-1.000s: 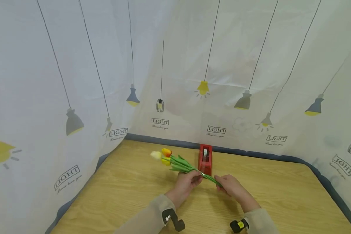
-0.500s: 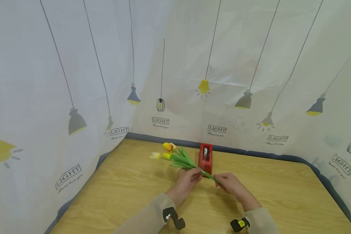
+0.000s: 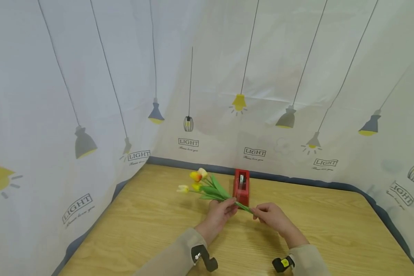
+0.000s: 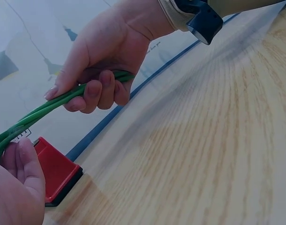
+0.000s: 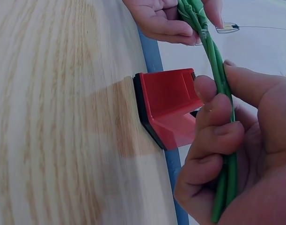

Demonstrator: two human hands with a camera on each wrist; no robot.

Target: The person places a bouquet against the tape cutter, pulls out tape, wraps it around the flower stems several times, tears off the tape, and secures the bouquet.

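A bunch of artificial tulips (image 3: 212,189), with yellow, orange and cream heads, slants over the wooden table in the head view, heads to the left. My left hand (image 3: 218,215) holds it just below the leaves, thumb over the stems. Farther down, my right hand (image 3: 271,217) grips the lower stems; in the right wrist view its fingers curl round the green stems (image 5: 221,77). A shiny clear patch shows on the stems near the left hand. Right behind the hands stands a red tape dispenser (image 3: 242,184), partly hidden by the left hand and stems.
The wooden table (image 3: 151,230) ends at the back and sides against a pale curtain (image 3: 214,126) printed with hanging lamps. A dark blue band (image 3: 272,178) runs along the curtain's lower edge. Both wrists wear black camera mounts (image 3: 204,258).
The tulip heads have fanned apart and turned, the cream ones shifting position. My right hand has moved slightly left and up along the stems. The left hand stays nearly in place.
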